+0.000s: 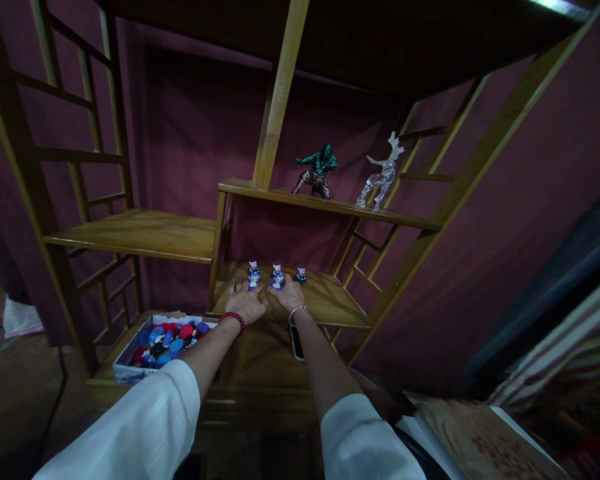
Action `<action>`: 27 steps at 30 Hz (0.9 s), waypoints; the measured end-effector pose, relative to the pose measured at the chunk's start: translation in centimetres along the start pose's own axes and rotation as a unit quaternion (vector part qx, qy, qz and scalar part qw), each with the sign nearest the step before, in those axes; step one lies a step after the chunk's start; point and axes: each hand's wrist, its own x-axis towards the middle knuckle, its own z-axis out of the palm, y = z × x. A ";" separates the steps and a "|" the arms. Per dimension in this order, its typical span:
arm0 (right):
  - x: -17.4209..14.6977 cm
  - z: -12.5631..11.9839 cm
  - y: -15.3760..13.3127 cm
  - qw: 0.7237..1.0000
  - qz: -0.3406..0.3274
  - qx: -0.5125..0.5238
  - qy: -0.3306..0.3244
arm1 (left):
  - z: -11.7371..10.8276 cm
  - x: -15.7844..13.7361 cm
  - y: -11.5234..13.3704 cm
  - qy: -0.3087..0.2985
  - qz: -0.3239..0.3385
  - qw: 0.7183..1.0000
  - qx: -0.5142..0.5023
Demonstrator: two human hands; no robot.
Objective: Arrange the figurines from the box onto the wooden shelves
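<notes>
Small figurines stand upright in two rows on the lower right shelf point(325, 300). In front are a purple-and-white figurine point(253, 281) on the left and a similar purple figurine point(278, 282) beside it. Three dark-based figurines stand behind, the rightmost figurine point(301, 275) apart from the others. My left hand point(247, 305), palm down with fingers apart, rests at the foot of the left purple figurine. Between thumb and fingers, my right hand point(291, 295) grips the other purple one. Whether my left fingertips touch theirs, I cannot tell.
An open box point(125, 369) of red, blue and black small pieces sits lower left. A phone point(297, 343) lies beneath my right forearm. On the shelf above stand a green crouching figure point(320, 170) and a clear deer figurine point(381, 177). Wooden posts divide the shelving.
</notes>
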 end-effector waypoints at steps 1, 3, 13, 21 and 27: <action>0.0 0.0 0.0 1.000 0.004 -0.003 -0.001 | -0.1 0.0 0.0 0.000 0.001 1.000 -0.001; 0.0 0.0 0.0 1.000 0.006 -0.005 -0.001 | -0.2 -0.1 0.0 0.002 0.001 1.000 -0.001; -0.3 -0.3 -0.3 1.000 -0.016 -0.015 0.003 | -0.3 -0.1 0.0 -0.003 -0.001 1.000 -0.002; -0.4 -0.3 -0.4 0.999 -0.005 -0.035 -0.002 | -0.5 -0.2 0.1 -0.019 -0.008 1.000 0.005; -0.4 -0.4 -0.5 1.000 -0.004 -0.017 -0.004 | -0.4 0.0 0.0 -0.032 -0.005 0.999 -0.004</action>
